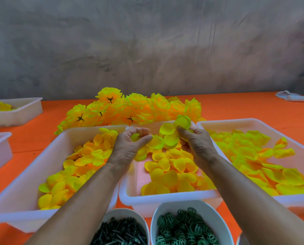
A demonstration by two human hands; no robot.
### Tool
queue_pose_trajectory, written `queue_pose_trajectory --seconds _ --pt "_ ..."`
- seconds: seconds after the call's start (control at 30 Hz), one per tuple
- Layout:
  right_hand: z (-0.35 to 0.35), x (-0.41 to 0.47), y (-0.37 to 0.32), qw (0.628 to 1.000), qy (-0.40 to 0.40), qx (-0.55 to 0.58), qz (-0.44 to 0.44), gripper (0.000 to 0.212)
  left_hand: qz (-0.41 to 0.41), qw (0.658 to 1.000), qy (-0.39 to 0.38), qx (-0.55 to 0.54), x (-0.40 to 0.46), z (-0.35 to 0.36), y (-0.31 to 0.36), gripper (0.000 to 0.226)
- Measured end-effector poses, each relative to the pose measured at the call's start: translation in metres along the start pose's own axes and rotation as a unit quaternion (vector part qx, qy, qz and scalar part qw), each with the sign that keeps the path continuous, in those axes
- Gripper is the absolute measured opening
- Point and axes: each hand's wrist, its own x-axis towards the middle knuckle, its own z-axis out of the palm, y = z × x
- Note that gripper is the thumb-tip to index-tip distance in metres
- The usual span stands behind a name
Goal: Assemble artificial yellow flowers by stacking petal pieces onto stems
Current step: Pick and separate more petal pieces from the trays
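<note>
A: Nearest, the bowl of stems (120,232); where are the petals?
B: Over the middle tray (167,198): right hand (198,147) pinches a petal piece (170,137), left hand (130,147) curls round a small one (135,137). Align centre holes first. Finished flowers (133,107) lie beyond.

I see matt, cloth-like yellow petal pieces (167,172) in smooth, slightly translucent white plastic trays (165,198), an orange cloth-covered worktop (236,106), and dark green plastic stems (119,232) in a glossy bowl (144,225).

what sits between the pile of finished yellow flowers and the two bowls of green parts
In the head view, the middle white plastic tray of loose yellow petal pieces lies between them, with both hands above it.
</note>
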Motion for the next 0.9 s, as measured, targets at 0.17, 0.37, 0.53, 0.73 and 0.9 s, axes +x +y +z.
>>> queue_pose_trajectory --seconds 0.17,0.37,0.53,0.73,0.9 --pt "-0.001 0.002 -0.004 0.990 -0.063 0.120 0.045 0.014 -0.002 1.000 0.019 -0.013 -0.003 0.001 0.003 0.015" --pt "0.003 0.002 -0.004 0.972 -0.196 0.114 0.059 0.032 -0.006 1.000 0.020 -0.010 -0.003 0.003 0.004 0.016" --pt "0.005 0.000 0.002 0.967 -0.237 0.045 0.084 0.034 -0.004 1.000 -0.018 0.019 -0.004 0.003 0.003 0.024" --pt "0.003 0.002 0.007 0.983 -0.174 -0.016 0.063 0.012 -0.009 1.000 -0.027 0.011 -0.003 0.002 0.003 0.035" --pt "0.003 0.001 0.006 0.994 -0.093 -0.036 0.047 0.014 -0.026 1.000 -0.010 -0.004 -0.003 0.003 0.002 0.021"
